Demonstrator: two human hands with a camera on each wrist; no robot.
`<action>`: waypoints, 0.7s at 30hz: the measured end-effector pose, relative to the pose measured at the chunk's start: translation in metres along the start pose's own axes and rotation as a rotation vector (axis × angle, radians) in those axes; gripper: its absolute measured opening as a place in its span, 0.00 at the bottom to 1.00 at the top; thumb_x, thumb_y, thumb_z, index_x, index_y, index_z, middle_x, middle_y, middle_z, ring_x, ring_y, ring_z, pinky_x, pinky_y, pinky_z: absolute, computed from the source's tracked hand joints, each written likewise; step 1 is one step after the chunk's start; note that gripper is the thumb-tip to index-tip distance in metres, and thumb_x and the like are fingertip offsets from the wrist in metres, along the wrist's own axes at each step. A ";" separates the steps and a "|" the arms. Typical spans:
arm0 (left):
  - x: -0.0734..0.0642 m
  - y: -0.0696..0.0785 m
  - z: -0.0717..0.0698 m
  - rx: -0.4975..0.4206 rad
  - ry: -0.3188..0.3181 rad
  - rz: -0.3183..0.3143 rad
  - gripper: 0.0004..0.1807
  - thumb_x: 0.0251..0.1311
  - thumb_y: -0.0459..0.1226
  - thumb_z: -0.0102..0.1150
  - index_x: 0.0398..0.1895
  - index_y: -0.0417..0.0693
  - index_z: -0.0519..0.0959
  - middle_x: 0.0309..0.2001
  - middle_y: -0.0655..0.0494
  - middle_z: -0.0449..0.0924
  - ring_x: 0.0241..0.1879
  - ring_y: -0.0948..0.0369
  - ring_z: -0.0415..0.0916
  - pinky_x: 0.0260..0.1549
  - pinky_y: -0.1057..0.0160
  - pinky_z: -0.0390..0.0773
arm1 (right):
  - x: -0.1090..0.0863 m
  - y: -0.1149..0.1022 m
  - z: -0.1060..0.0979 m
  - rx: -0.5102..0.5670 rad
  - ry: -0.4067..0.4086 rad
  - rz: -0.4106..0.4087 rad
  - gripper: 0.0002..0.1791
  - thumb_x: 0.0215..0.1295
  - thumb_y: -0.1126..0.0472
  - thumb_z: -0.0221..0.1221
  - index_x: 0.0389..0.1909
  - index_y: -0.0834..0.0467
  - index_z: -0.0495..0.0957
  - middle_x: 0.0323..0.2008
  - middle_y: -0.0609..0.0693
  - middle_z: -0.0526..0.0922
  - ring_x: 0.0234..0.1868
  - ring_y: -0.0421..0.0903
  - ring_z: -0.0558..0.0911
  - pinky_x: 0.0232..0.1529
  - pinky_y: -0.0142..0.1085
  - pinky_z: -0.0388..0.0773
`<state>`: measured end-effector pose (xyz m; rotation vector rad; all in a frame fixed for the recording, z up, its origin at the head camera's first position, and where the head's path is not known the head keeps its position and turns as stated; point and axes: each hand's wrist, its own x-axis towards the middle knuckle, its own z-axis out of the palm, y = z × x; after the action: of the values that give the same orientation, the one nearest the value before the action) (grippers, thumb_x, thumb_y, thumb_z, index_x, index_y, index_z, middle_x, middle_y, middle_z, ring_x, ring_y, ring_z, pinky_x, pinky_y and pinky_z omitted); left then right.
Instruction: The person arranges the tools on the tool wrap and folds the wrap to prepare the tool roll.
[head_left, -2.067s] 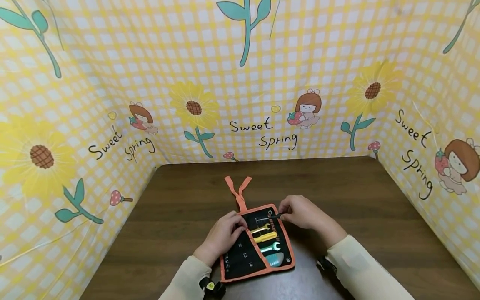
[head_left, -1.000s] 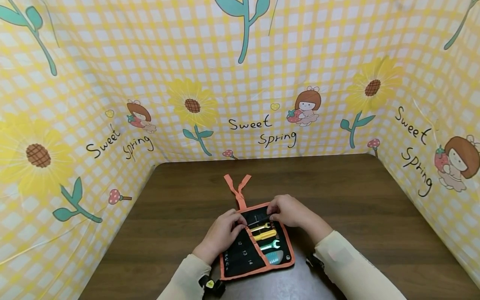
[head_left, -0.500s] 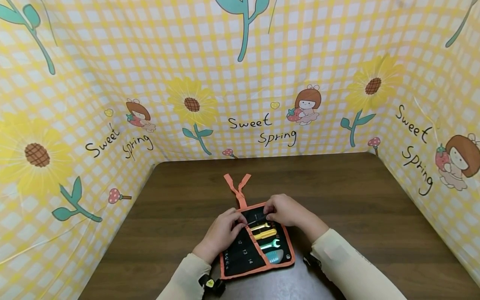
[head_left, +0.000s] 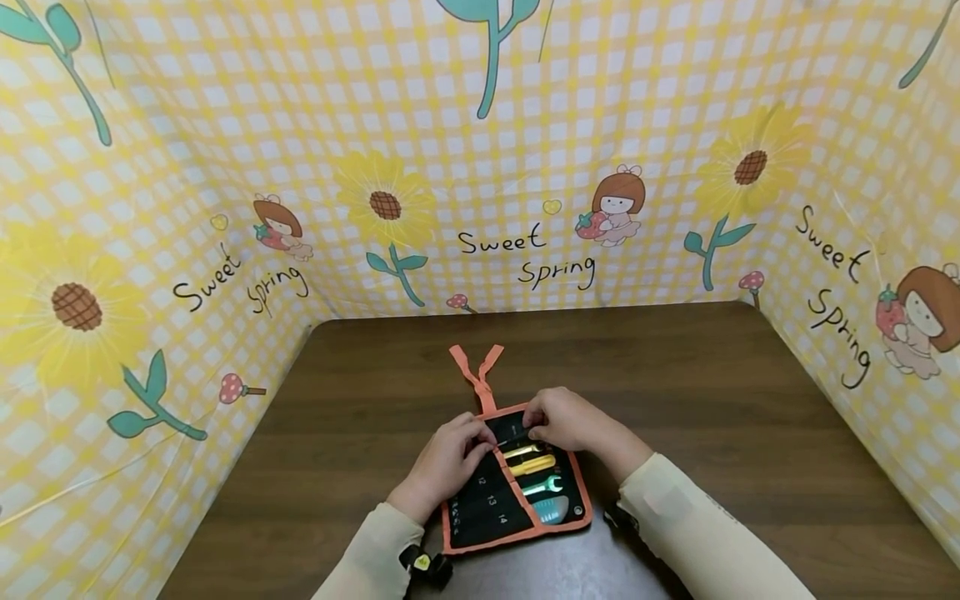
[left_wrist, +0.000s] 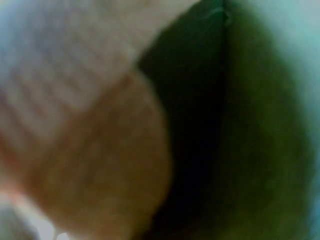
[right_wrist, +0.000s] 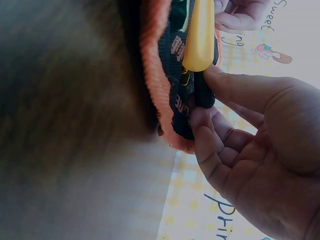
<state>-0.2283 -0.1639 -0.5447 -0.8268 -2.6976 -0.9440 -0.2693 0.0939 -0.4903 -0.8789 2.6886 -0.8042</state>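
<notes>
A black tool pouch with orange edging lies spread on the table in the head view. My left hand pinches the orange pocket edge near its upper end. Above the pouch, my right hand pinches a slim black-handled screwdriver between thumb and fingers, its shaft directed toward that pocket edge. Whether the tip is inside the pocket is hidden. Beneath it sit a gold-coloured wrench, a yellow-handled tool, a greenish wrench and a light-blue tool. The left wrist view is blurred.
Orange tie straps stretch from the pouch's far edge over the brown wooden table. Yellow checked cloth rises behind and along both sides. A black wrist device sits by the left sleeve.
My right hand has moved left over the pouch, carrying the screwdriver toward the pocket edge; its shaft is now mostly out of sight. The left hand has stayed on the pocket edge.
</notes>
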 end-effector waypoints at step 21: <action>0.000 0.003 -0.003 -0.007 0.002 -0.005 0.07 0.70 0.36 0.69 0.40 0.62 0.84 0.40 0.69 0.76 0.32 0.68 0.72 0.33 0.65 0.77 | 0.003 -0.006 0.006 0.004 -0.046 -0.043 0.09 0.70 0.68 0.67 0.44 0.51 0.88 0.38 0.44 0.79 0.38 0.40 0.78 0.43 0.41 0.79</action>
<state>-0.2264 -0.1636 -0.5407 -0.8207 -2.6969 -0.9552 -0.2665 0.0855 -0.4921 -0.9457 2.6359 -0.7879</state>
